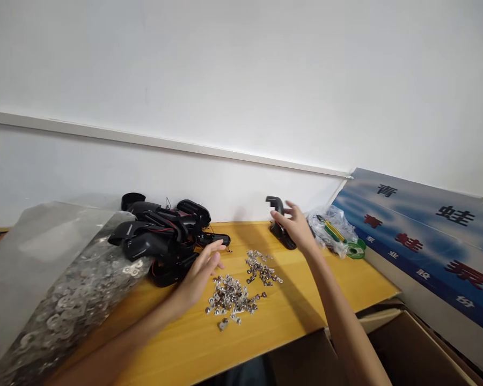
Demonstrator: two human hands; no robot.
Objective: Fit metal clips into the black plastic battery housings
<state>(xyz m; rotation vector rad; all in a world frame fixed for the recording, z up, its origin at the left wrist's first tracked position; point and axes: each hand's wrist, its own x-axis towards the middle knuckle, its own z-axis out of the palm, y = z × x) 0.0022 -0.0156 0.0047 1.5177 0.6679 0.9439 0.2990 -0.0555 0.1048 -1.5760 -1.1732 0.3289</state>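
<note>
Below the white wall (241,80), my yellow wooden bench (346,281) carries a heap of black plastic housings (151,241); one curved black housing (276,204) is apart, at my right hand (298,224), grip unclear. My left hand (200,272) hovers, spread, beside loose silvery metal pieces (231,294). Much seems left; what's done, I cannot tell.

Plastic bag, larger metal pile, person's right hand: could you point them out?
Plastic bag (50,241): head view, on its cloudy upper part.
Larger metal pile (231,295): head view, middle of the heap.
Right hand (299,229): head view, on the back of the hand.
</note>
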